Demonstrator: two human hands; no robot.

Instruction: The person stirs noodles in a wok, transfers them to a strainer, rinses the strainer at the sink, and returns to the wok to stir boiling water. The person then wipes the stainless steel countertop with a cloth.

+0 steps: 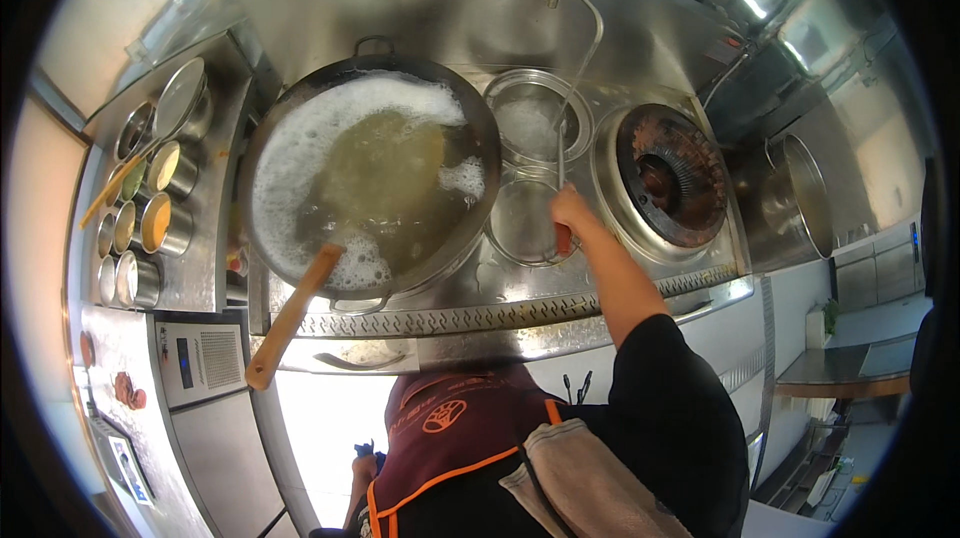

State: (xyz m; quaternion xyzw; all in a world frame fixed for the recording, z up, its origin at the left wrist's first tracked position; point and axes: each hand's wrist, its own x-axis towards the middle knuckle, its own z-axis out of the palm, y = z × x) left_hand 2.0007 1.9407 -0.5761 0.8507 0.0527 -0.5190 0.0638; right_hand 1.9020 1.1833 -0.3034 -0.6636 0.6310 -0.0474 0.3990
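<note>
My right hand (571, 209) is closed around the red-brown handle (562, 239) of a metal-shafted utensil, above two round metal pots between the burners. Its shaft reaches the water-filled rear pot (525, 122); its head cannot be made out. The front pot (525, 219) lies just left of the hand. A large wok (484, 185) holds cloudy, foaming liquid (386, 163). A utensil's wooden handle (292, 320) leans over the wok's front rim, its far end hidden in the foam. Low at my side, my left hand (364, 467) holds a crumpled blue cloth-like thing (370, 452).
A bent metal spout (598, 28) arches over the pots. To the right sit an uncovered burner (679, 174) and a tall metal pot (806, 197). Several metal containers (169, 227) and a wooden-handled strainer (180, 99) stand on the left counter. A grooved drain strip (450, 319) edges the stove.
</note>
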